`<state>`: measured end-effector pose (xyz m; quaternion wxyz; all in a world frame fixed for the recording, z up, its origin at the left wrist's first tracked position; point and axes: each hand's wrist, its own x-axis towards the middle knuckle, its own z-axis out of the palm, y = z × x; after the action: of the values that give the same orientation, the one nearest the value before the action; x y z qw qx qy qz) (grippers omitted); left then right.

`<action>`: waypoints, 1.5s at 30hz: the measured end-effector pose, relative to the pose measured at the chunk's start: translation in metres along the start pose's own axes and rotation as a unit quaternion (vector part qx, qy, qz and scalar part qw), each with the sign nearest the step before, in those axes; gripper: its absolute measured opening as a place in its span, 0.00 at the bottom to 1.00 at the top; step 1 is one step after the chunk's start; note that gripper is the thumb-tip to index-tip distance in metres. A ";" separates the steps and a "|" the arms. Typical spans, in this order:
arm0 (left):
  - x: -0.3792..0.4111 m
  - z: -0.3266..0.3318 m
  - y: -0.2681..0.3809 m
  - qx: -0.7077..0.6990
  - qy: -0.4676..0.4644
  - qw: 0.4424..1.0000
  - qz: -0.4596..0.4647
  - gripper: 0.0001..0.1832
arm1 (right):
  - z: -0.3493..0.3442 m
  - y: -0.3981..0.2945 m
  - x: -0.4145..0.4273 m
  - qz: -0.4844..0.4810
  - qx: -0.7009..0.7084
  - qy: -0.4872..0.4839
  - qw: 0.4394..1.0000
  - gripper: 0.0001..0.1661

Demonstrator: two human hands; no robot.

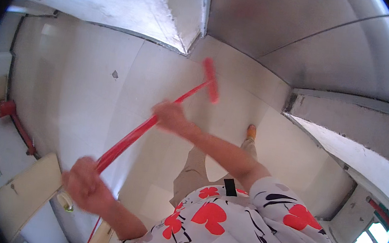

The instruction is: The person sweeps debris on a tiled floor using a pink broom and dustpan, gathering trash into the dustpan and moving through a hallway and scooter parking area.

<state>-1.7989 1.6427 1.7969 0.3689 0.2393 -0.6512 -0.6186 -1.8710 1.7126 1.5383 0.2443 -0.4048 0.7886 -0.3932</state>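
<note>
A long red pole [129,143] with a narrow red crosspiece [211,80] at its far end runs diagonally across the view. It looks like a floor mop or broom, but blur hides the exact kind. Near the pole's upper end, my left hand [83,184] is closed around it at lower left. Farther along the shaft, my right hand [171,117] grips it. The crosspiece appears at or just above the pale floor [171,68]; contact cannot be told. Both hands are slightly blurred.
A white wall corner [185,41] juts in ahead, beside large metal panels [297,36]. At left are a red metal fixture [21,125], a tan board [29,182] and a tape-like roll [65,201]. An orange shoe [251,131] shows on the floor.
</note>
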 end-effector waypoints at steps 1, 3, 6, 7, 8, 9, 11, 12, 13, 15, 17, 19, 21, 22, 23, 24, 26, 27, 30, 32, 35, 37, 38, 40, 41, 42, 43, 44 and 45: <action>0.000 -0.014 -0.028 0.056 0.063 0.995 -0.047 0.15 | 0.029 0.027 0.009 0.007 -0.026 0.029 0.999 0.03; 0.006 -0.044 -0.087 0.033 0.086 0.986 -0.136 0.15 | 0.051 0.077 0.030 -0.017 -0.045 0.055 0.997 0.05; -0.011 -0.041 -0.150 0.026 0.081 0.983 -0.163 0.13 | 0.073 0.127 0.063 0.031 -0.146 -0.037 0.988 0.05; -0.019 -0.044 -0.164 -0.047 0.080 0.978 -0.188 0.13 | 0.086 0.137 0.068 0.018 -0.133 -0.049 0.990 0.06; -0.029 -0.052 -0.164 -0.035 0.102 0.972 -0.209 0.12 | 0.100 0.144 0.071 0.004 -0.122 -0.061 0.991 0.07; -0.026 -0.065 -0.164 0.016 0.132 0.970 -0.201 0.12 | 0.119 0.141 0.079 0.003 -0.087 -0.093 0.992 0.07; -0.009 -0.093 -0.141 0.120 0.193 0.957 -0.181 0.12 | 0.155 0.099 0.093 0.010 -0.050 -0.137 0.989 0.09; -0.003 -0.106 -0.120 0.136 0.221 0.952 -0.159 0.13 | 0.166 0.058 0.095 0.010 -0.049 -0.152 0.987 0.09; -0.001 -0.119 -0.095 0.151 0.255 0.945 -0.138 0.13 | 0.163 0.014 0.090 0.008 -0.033 -0.217 0.976 0.09; 0.005 -0.143 -0.048 0.115 0.192 0.973 -0.057 0.14 | 0.170 -0.051 0.081 0.016 0.020 -0.217 0.976 0.08; 0.026 -0.126 -0.012 0.173 0.217 0.961 0.008 0.15 | 0.174 -0.100 0.091 -0.058 0.080 -0.165 0.981 0.06; 0.042 -0.131 0.007 0.182 0.194 0.962 0.058 0.15 | 0.171 -0.131 0.110 -0.075 0.122 -0.113 0.983 0.05; 0.047 -0.150 0.024 0.144 0.115 0.978 0.093 0.16 | 0.168 -0.163 0.119 -0.080 0.150 -0.092 0.981 0.04; 0.039 -0.166 0.038 0.145 0.110 0.977 0.108 0.16 | 0.167 -0.179 0.107 -0.078 0.154 -0.102 0.980 0.04; 0.028 -0.193 0.058 0.106 0.084 0.986 0.099 0.16 | 0.169 -0.199 0.090 -0.082 0.159 -0.112 0.977 0.04; 0.022 -0.216 0.077 0.060 0.057 0.993 0.087 0.16 | 0.166 -0.216 0.075 -0.083 0.156 -0.076 0.981 0.04; 0.035 -0.251 0.097 -0.001 0.007 0.998 0.062 0.18 | 0.153 -0.226 0.056 -0.069 0.139 -0.021 0.988 0.05; 0.044 -0.260 0.091 -0.034 -0.018 0.998 0.055 0.17 | 0.149 -0.218 0.047 -0.057 0.128 -0.005 0.990 0.05; 0.020 -0.277 0.030 -0.051 -0.021 0.997 -0.055 0.09 | 0.155 -0.167 -0.020 -0.010 0.108 0.099 0.989 0.08; -0.016 -0.281 -0.034 0.064 -0.076 0.989 -0.108 0.09 | 0.167 -0.125 -0.080 0.122 0.131 0.088 0.980 0.10; -0.089 -0.245 -0.116 -0.126 -0.138 0.885 -0.426 0.05 | 0.210 -0.025 -0.192 0.276 -0.065 -0.036 0.958 0.08; -0.127 -0.218 -0.157 -0.164 -0.203 0.864 -0.431 0.05 | 0.224 0.031 -0.248 0.309 -0.045 -0.052 0.949 0.06; -0.138 -0.208 -0.171 -0.136 -0.209 0.863 -0.439 0.06 | 0.233 0.046 -0.264 0.292 -0.028 -0.019 0.956 0.05; -0.169 -0.174 -0.200 -0.088 -0.213 0.860 -0.456 0.07 | 0.239 0.092 -0.291 0.253 -0.004 0.038 0.967 0.05; -0.180 -0.160 -0.215 -0.067 -0.183 0.860 -0.471 0.05 | 0.245 0.122 -0.296 0.273 -0.024 0.003 0.962 0.05; -0.180 -0.147 -0.227 -0.076 -0.106 0.861 -0.492 0.04 | 0.251 0.146 -0.290 0.295 -0.041 -0.030 0.954 0.05; -0.181 -0.135 -0.240 -0.086 -0.023 0.860 -0.502 0.04 | 0.250 0.156 -0.274 0.272 -0.009 0.002 0.962 0.06; -0.165 -0.129 -0.249 -0.030 -0.060 0.891 -0.450 0.02 | 0.252 0.166 -0.257 0.235 -0.051 0.011 0.971 0.13; -0.140 -0.125 -0.251 -0.007 -0.140 0.898 -0.418 0.06 | 0.250 0.169 -0.229 0.267 0.015 0.050 0.962 0.11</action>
<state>-1.6526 1.6416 1.5194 -0.0168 0.3980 -0.5316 -0.7474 -1.6439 1.8590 1.2727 0.3070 -0.1557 0.8730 -0.3455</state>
